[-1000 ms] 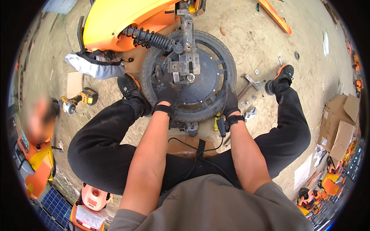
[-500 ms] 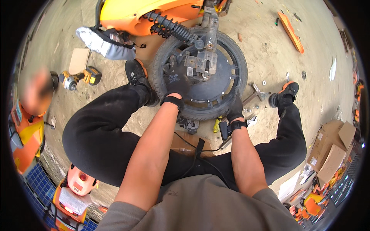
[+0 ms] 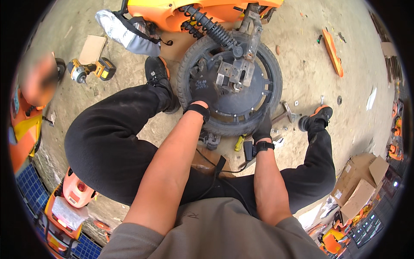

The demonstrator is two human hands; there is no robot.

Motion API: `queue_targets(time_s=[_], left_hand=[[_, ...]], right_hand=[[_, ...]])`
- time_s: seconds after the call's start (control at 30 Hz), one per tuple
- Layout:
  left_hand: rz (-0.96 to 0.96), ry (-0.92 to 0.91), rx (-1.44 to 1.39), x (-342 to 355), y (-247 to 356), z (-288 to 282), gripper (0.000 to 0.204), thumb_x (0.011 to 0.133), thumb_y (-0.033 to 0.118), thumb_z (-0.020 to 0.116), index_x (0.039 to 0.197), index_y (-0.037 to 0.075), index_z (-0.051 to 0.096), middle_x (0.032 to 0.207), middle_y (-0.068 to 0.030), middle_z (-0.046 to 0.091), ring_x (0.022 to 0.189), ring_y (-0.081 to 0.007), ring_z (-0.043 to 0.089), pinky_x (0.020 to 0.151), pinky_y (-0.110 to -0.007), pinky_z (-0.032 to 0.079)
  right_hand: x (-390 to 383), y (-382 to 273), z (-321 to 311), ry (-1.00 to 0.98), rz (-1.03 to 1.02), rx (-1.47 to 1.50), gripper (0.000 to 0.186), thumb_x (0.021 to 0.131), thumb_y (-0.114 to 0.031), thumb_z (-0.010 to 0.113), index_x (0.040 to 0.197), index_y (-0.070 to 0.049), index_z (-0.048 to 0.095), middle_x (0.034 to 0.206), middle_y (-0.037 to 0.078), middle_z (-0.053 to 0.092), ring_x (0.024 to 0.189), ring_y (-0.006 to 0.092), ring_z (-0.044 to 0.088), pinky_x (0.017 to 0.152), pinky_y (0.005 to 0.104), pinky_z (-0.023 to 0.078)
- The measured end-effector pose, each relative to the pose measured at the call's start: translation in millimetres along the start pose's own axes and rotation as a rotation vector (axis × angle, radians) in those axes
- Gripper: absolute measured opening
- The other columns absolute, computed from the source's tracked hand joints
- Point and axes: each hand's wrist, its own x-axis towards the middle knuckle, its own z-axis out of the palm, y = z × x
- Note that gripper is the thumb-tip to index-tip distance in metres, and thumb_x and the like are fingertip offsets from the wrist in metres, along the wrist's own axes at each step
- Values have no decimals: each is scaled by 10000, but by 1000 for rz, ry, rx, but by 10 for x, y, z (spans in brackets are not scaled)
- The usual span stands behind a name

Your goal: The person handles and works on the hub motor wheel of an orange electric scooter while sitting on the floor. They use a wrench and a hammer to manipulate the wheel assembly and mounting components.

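The wheel (image 3: 241, 102) sits face up above the floor (image 3: 310, 77), in front of the person, with a metal bracket (image 3: 233, 77) across its hub. The left hand (image 3: 205, 90) lies on the wheel's near left part, reaching in toward the hub; the right hand (image 3: 263, 128) is against the tyre at the wheel's near right edge. Dark gloves blend into the dark wheel, so I cannot tell whether either hand is clamped or simply pressing. Beyond the wheel are a spring shock (image 3: 215, 32) and an orange body panel (image 3: 159, 12). A power drill (image 3: 91, 69) is left of the wheel, well apart; a hammer (image 3: 286, 111) is just right of it. The step in hand looks like steadying the wheel; the next move seems to call for even support from both hands.
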Motion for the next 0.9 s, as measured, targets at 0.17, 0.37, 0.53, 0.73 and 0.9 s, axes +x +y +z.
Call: queue_targets(time_s=[0.17,0.37,0.53,0.73,0.9], left_hand=[[39,18,34,37,-95,137,811,681,406,745,1380,156,417,1430,-151,373,1362,-392,223,1099,-499,205],[137,100,3,56,-124,235,792,683,567,683,1339,172,479,1436,-120,376,1364,-389,218,1090,-559,148],[133,33,95,72,-106,110,787,672,541,701,1327,159,492,1457,-102,350,1353,-395,234,1094,-532,164],[187,84,-228,52,-321,317,806,613,490,773,1304,169,510,1437,-217,328,1349,-385,257,1083,-521,166],[159,4,-339,90,-410,392,804,625,468,783,1300,131,505,1432,-215,334,1336,-383,277,1086,-518,162]], right_hand=[[19,-52,31,34,97,160,558,910,-471,520,1192,9,476,920,158,614,800,279,608,735,374,509],[17,19,-27,27,19,-218,332,961,-236,433,1203,-10,460,993,119,630,882,210,612,743,309,508],[-92,-267,202,139,158,188,480,922,-446,513,1048,9,599,853,83,647,773,187,609,697,290,488],[-66,-364,205,182,311,364,479,912,-445,526,1071,5,566,884,106,637,774,196,604,698,308,493],[-5,-29,98,131,-57,-307,644,866,-496,573,1113,98,549,911,122,641,823,221,596,749,319,484]])
